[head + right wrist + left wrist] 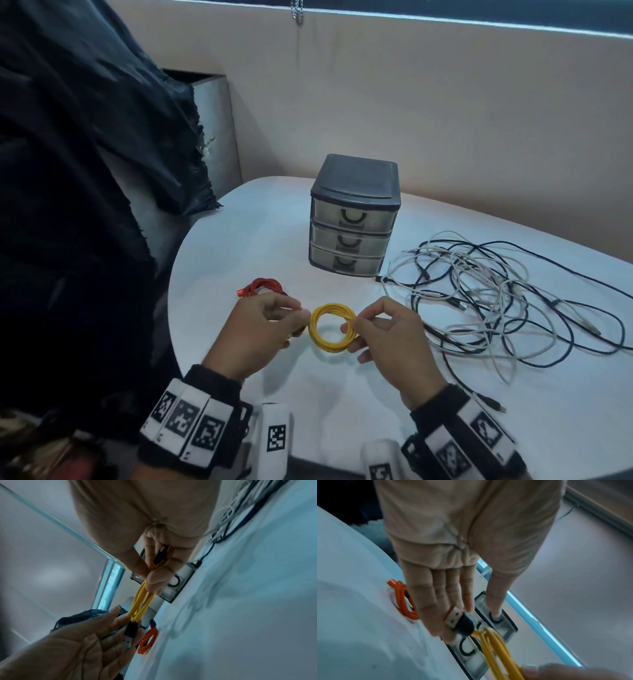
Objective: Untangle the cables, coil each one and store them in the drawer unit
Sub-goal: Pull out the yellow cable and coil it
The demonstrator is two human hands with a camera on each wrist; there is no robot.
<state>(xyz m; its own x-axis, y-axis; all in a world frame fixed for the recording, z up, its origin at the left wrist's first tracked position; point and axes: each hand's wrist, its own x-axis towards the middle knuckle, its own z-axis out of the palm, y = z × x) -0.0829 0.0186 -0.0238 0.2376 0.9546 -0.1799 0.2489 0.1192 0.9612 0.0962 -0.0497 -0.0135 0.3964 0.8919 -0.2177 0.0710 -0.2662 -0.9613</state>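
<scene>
A yellow cable [331, 327], wound into a small coil, hangs just above the white table between both hands. My left hand [301, 317] holds its left side, with the black USB plug [460, 622] lying against the fingertips. My right hand [356, 323] pinches the coil's right side between thumb and fingers, and the cable's small plug [159, 555] lies inside that grip. A red coiled cable [263, 287] lies on the table behind my left hand. The dark three-drawer unit [354, 216] stands further back with all drawers closed. A tangle of white and black cables [496, 298] sprawls to the right.
The table [239, 240] has a rounded left edge; dark cloth [85, 171] hangs beyond it on the left. A beige wall rises behind the drawer unit. One loose black plug [493, 404] lies near my right wrist.
</scene>
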